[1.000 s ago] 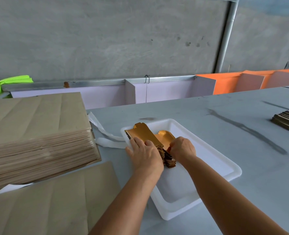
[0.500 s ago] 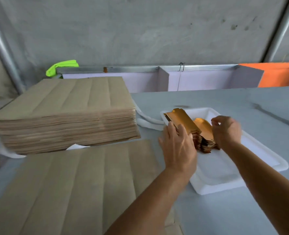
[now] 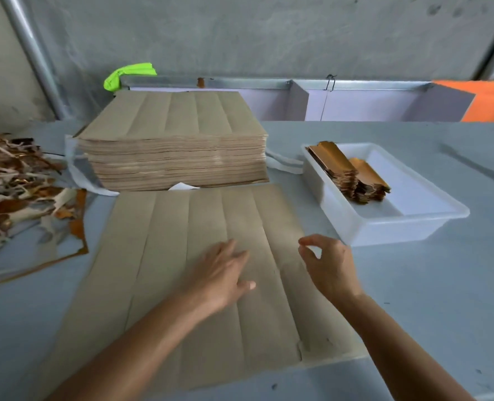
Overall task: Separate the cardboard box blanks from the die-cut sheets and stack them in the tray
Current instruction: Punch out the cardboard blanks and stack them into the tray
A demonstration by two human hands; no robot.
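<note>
A brown die-cut sheet (image 3: 182, 256) with long cut lines lies flat on the grey table in front of me. My left hand (image 3: 221, 274) rests on its middle with the fingers straight. My right hand (image 3: 326, 263) hovers over the sheet's right edge, fingers loosely curled, holding nothing. Behind the sheet stands a thick stack of die-cut sheets (image 3: 176, 149). The white tray (image 3: 399, 224) at the right holds two short piles of gold box blanks (image 3: 347, 172) in its far left corner.
A heap of torn gold and white scrap (image 3: 14, 195) lies at the left edge. White strapping (image 3: 283, 163) trails between the stack and the tray. Lilac and orange dividers (image 3: 384, 102) run along the back wall.
Both hands have left the blanks in the tray and moved left and toward me onto the flat sheet. The view has swung left, bringing the scrap heap into sight.
</note>
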